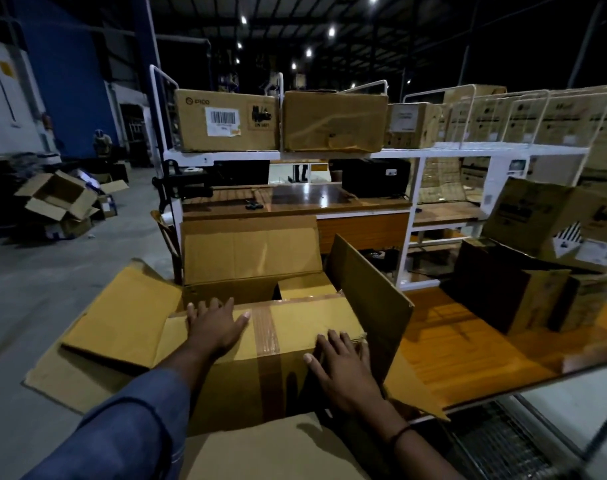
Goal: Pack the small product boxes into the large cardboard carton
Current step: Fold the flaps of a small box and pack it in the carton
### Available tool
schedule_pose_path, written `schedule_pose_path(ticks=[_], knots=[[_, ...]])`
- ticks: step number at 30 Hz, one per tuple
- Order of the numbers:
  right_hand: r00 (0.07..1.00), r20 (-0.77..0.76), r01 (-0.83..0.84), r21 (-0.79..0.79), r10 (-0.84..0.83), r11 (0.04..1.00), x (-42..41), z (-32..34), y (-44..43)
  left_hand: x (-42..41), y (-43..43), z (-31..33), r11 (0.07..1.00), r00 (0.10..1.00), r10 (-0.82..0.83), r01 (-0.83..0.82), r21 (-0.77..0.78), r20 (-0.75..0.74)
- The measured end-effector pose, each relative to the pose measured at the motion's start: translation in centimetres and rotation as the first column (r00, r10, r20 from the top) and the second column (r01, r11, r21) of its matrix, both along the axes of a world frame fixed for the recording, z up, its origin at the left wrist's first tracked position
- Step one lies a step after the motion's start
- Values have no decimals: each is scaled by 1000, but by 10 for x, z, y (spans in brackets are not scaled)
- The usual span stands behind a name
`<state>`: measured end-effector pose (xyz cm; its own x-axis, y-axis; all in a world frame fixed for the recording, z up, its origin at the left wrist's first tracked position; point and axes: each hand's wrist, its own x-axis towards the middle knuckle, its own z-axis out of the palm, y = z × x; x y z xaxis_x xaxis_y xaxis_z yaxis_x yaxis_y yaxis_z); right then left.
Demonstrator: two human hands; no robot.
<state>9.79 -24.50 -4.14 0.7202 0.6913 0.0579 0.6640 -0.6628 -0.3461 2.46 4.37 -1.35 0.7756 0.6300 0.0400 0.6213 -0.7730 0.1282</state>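
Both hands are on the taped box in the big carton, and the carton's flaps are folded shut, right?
Not quite: the flaps are open, not shut. The head view shows the large carton with its flaps spread outward and upward, while the left hand and right hand do both rest on the taped box in it.

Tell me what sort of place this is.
Probably a warehouse packing area: cartons on a white rack, opened boxes dumped on the concrete floor, high ceiling lights.
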Motion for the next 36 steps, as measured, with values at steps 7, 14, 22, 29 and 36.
schedule_pose_path(ticks=[7,14,22,29,36], knots=[[982,164,-156,436,92,886,1,66,19,-25,-20,70,984,901,-100,26,178,423],[978,119,-202,362,170,910,-1,146,42,-70,-45,111,923,994,-64,91,-373,86],[890,-265,-452,-396,372,799,-43,74,72,-98,-73,21,901,855,-296,102,-421,-426],[909,-55,-403,-367,413,839,-68,23,40,-128,-98,-27,944,911,-286,215,-251,-296],[933,141,-290,-252,331,923,-96,-40,23,-100,-80,-40,966,947,-259,258,-30,-191]])
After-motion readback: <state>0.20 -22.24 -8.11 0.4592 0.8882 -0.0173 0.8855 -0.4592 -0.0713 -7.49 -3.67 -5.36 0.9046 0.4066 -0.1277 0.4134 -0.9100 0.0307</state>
